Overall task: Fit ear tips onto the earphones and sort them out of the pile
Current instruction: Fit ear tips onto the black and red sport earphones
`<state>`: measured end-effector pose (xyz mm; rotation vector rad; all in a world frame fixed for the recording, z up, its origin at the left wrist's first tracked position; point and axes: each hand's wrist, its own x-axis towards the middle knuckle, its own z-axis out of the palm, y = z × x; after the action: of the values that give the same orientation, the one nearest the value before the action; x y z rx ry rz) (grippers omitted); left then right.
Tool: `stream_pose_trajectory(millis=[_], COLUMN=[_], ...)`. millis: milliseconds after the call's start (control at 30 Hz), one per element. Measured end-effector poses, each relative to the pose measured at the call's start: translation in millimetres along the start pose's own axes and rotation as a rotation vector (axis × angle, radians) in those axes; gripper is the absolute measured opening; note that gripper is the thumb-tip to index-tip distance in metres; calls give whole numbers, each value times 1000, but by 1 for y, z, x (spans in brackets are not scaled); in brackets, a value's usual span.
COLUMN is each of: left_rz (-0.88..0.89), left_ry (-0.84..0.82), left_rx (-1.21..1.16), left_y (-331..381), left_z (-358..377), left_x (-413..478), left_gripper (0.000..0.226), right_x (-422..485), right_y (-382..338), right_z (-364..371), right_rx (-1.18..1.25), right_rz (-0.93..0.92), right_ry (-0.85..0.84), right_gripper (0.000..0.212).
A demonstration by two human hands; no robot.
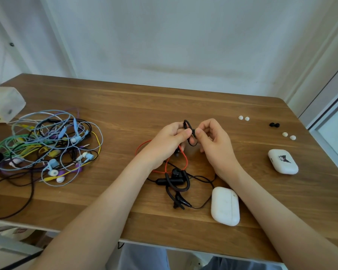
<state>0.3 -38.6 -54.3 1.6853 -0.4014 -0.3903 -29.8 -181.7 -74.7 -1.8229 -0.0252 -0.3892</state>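
While the left hand point(170, 137) pinches the black ear-hook earphone point(193, 131) above the desk point(183, 102) centre, the right hand point(213, 139) pinches its bud end, fingers curled, apparently seating a tip. Next: press squarely, then lay it away from the pile point(47, 147) at nine o'clock.

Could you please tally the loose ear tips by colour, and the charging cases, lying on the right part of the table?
White ear tips: 4
Black ear tips: 2
White charging cases: 2
Total: 8
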Motion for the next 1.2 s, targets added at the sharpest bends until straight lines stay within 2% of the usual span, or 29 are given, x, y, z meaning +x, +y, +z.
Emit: stream_pose_trajectory(millis=[167,267,333,433,500,533,600,633,767,833,867,933,1000,1100,1200], left_rz=[-6,2,17,37,67,88,136,157,172,129,95,20,-5,21,31], left_ry=[21,55,85,140,163,164,162,171,207,164,138,71,-21,-83,-3], left_rx=[-48,-127,-208,-364,-459,-496,-500,-449,3,225,298,386,472,516,462], left_y=[-1,-1,1,9,21,29,46,55,75,76,77,80,86,91,97], left_z=[-1,-2,-5,-9,-13,-16,-23,-28,-41,-44,-45,-45,-42,-37,-36], left_x=[0,2,1,-1,-2,-3,-7,-10,-22,-28,-31,-38,-44,-49,-55], left_gripper=[22,23,22,20,20,19,15,17,22,27,37,57,63,36,27], right_x=[1,3,3,5,9,11,15,15,20,23,24,25,25,26,28], right_y=[-1,-5,-10,-16,-18,-19,-24,-29,-61,-83,-96,-117,-133,-149,-155], right_z=[-4,-7,-10,-15,-15,-16,-19,-22,-33,-31,-30,-26,-21,-12,-10], right_rx=[108,132,112,-154,-480,-638,-809,-808,-538,-283,-147,34,94,162,94], right_rz=[31,38,36,46,10,-22,-9,40,320,397,404,356,238,25,-121], right_ry=[-8,3,-71,-336,-497,-513,-417,-350,-212,-213,-222,-258,-304,-399,-350], right_gripper=[6,20,35,51,47,36,14,20,50,52,49,40,26,8,12])
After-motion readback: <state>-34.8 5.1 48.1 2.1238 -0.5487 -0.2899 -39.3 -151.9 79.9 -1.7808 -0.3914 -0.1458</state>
